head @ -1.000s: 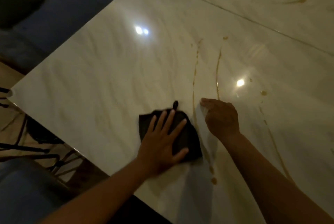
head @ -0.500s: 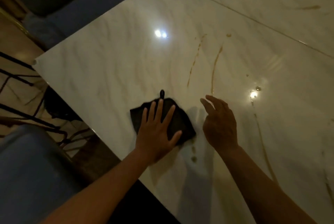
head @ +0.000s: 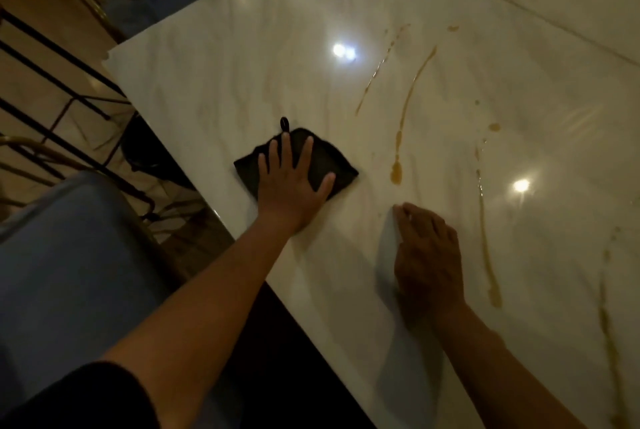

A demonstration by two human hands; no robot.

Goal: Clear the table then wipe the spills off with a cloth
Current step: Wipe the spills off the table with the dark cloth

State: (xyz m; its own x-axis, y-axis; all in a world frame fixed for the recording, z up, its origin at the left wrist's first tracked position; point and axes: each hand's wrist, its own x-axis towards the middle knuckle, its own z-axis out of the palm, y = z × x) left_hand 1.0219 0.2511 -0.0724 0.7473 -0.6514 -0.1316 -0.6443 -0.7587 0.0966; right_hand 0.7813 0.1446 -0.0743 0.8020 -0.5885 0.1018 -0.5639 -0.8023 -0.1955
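A black cloth (head: 323,160) with a small hanging loop lies flat on the white marble table (head: 242,58), near its front-left edge. My left hand (head: 292,182) presses down on the cloth with fingers spread and straight. My right hand (head: 427,255) rests on the bare tabletop to the right of the cloth, fingers loosely bent, holding nothing. Brown spill streaks (head: 410,99) run across the table beyond and right of the cloth, ending in a drop (head: 396,172). Another long streak (head: 486,238) runs right of my right hand.
A blue cushioned chair (head: 69,255) stands at the lower left beside the table edge. Dark metal chair frames (head: 62,89) stand on the floor further left. A seam (head: 519,2) crosses the tabletop at the upper right.
My left hand has slid the cloth left and toward the near edge, away from the streaks. My right hand has drawn back toward me and settled on the table.
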